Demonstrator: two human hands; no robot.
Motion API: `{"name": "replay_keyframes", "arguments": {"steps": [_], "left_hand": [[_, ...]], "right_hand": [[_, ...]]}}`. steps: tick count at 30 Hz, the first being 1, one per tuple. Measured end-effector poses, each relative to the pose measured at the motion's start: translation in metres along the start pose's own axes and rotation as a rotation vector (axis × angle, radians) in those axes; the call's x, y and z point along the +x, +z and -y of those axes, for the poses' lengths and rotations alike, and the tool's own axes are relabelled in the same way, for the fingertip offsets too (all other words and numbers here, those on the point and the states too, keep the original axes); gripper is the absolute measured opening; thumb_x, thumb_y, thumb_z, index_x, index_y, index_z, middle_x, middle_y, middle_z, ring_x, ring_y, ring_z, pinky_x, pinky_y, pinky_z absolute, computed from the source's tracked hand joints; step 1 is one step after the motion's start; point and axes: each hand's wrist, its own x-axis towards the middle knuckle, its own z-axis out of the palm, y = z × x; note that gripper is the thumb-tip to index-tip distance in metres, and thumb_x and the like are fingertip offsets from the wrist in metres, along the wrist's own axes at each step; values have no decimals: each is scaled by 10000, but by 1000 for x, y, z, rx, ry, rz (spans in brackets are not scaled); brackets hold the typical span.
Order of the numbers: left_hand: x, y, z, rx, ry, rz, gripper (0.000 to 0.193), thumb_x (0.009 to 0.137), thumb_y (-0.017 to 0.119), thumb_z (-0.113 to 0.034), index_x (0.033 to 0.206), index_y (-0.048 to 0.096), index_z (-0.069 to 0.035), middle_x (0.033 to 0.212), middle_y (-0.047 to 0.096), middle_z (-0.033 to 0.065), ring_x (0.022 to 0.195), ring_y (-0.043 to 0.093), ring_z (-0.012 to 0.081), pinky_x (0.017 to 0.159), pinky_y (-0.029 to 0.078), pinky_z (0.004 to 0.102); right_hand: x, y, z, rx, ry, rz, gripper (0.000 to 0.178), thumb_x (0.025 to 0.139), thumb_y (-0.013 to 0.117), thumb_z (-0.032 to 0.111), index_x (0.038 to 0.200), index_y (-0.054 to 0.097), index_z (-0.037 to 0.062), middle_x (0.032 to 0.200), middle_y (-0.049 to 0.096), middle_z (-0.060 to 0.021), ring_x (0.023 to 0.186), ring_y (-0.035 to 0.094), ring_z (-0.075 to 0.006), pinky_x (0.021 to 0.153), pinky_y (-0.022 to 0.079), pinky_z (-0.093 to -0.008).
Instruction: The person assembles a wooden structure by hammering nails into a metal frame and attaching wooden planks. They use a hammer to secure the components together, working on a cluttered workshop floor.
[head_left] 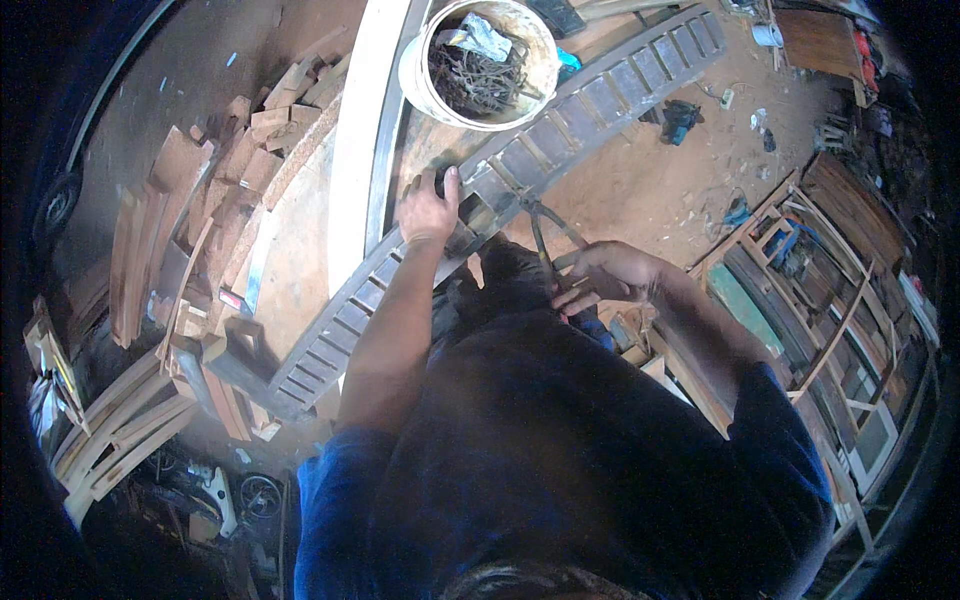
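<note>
1. The left hand (428, 212) lies on the plank (520, 158), its fingers bent; whether it grips, I cannot tell.
2. The right hand (612, 272) is closed on the pincers (529, 201), whose head is at the plank's near edge.
3. The plank lies slantwise before the person, the bucket (413, 85) just beyond it.

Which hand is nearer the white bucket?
Left. The left hand, on the slatted board, is just below the bucket in view; the right hand, holding pincers, is lower and farther right.
</note>
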Motion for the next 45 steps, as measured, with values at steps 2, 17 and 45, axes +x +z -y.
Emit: {"name": "replay_keyframes", "arguments": {"steps": [2, 17, 45], "left_hand": [[1, 2, 1, 5, 2, -10, 515, 974, 487, -525, 1120, 666, -65, 1025, 703, 209, 949, 681, 391, 833, 525, 508], [3, -5, -3, -35, -10, 9, 497, 965, 525, -507, 1057, 691, -47, 975, 703, 204, 915, 688, 393, 812, 535, 504], [2, -2, -3, -26, 21, 88, 522, 1000, 447, -508, 1114, 667, -48, 1086, 690, 214, 1008, 663, 401, 892, 512, 506]], "right_hand": [[8, 0, 12, -5, 39, 31, 411, 935, 560, 178, 1247, 530, -88, 1201, 585, -232, 1152, 595, -393, 1041, 486, -529], [23, -6, 26, -3, 102, 49, 345, 921, 545, 163, 1191, 570, -50, 1104, 647, -156, 1071, 647, -314, 999, 525, -478], [164, 56, -117, -64, -458, -754, 357, 916, 547, 247, 1106, 606, -49, 894, 660, -111, 786, 616, -228, 703, 489, -368]]}}
